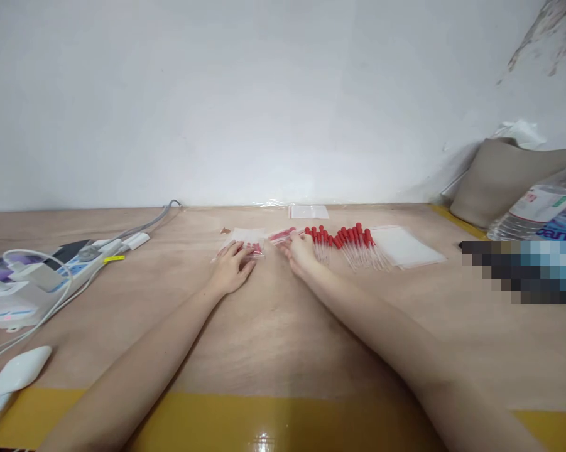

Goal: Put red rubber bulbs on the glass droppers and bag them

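Observation:
My left hand point(233, 270) lies with its fingers flat and apart on a clear plastic zip bag point(252, 233). Red pieces point(255, 247) show through this bag beside the fingertips. To its right, my right hand point(303, 252) is closed on a small clear packet with red in it point(281, 236); its exact contents are too blurred to tell. Just beyond that hand lie several red-topped glass droppers point(353, 237), fanned in two groups with their clear tubes towards me. A stack of white zip bags point(408, 246) is on their right.
More flat bags point(308, 212) lie by the wall. On the left, a power strip point(75, 276) carries plugs and cables, with a white charger point(19, 371) nearer me. A water bottle point(532, 210) and a grey-brown bin-like container point(490, 179) stand at right.

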A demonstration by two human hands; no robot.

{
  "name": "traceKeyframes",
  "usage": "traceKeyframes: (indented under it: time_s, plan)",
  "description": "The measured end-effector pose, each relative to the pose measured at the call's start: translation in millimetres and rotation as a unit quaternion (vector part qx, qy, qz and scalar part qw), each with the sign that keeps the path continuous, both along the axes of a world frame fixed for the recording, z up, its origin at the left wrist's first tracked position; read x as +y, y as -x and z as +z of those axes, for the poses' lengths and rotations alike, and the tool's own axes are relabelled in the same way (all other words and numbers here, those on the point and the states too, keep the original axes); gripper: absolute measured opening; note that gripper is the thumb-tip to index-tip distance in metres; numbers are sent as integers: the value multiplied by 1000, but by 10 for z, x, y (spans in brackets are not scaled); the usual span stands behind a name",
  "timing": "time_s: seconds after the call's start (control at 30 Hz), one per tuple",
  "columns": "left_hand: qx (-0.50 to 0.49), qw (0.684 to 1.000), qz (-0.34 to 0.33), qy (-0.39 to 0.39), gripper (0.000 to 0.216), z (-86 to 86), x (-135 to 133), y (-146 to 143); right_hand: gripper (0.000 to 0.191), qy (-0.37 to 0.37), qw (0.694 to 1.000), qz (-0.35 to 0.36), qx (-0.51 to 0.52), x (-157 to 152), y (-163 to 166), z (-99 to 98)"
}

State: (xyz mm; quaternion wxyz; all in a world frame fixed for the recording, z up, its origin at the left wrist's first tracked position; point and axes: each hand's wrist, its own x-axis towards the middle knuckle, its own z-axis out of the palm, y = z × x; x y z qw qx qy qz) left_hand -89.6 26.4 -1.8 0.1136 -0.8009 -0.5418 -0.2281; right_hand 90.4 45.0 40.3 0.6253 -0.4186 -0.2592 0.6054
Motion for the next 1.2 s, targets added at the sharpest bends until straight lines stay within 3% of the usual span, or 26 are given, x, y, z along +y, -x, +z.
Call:
traceKeyframes:
  time_s: [0.1, 0.2, 0.3, 0.37, 0.4, 0.47, 0.53, 0.6, 0.67, 0.77, 0.97, 1.07, 1.13, 1.2]
  plan:
    - [-22, 1000, 2, -2, 38, 0, -1, 18, 8, 22, 998, 55, -30, -92, 239, -94]
    - [-32, 999, 10, 0, 42, -2, -9, 22, 5, 38, 986, 148, -73, -280, 220, -113]
    - [-21, 999, 22, -20, 46, -1, -26, 5, 8, 47, 963, 224, -145, -385, -110, -71]
    - [0, 999, 11, -31, 46, 8, -42, -17, 6, 25, 950, 226, -214, -341, -495, -28]
    - [12, 999, -2, -32, 45, 15, -52, -32, 5, -29, 924, 194, -328, -286, -726, -8]
    - [35, 999, -32, -26, 44, 32, -70, -62, 11, -101, 849, 63, -514, -136, -1232, 12]
    - [53, 997, -57, -15, 42, 46, -81, -86, 17, -78, 750, -83, -651, 24, -1734, -9]
    - [60, 996, -70, -4, 41, 53, -84, -99, 21, -1, 661, -122, -741, 148, -2155, -75]
    - [54, 996, -72, 4, 40, 52, -82, -101, 30, 56, 615, -89, -782, 220, -2438, -167]
    - [43, 996, -73, 12, 41, 45, -80, -97, 32, 88, 604, -30, -791, 258, -2596, -289]
    - [36, 997, -71, 13, 41, 40, -89, -101, 29, 148, 609, -21, -779, 276, -2544, -334]
    - [25, 997, -76, 9, 40, 45, -87, -98, 26, 137, 590, -86, -791, 255, -2543, -207]
    - [15, 997, -72, 3, 40, 48, -85, -96, 24, 92, 582, -148, -794, 201, -2485, -43]
    - [-5, 998, -69, -8, 38, 51, -95, -111, 19, 31, 600, -179, -779, 97, -2315, 136]
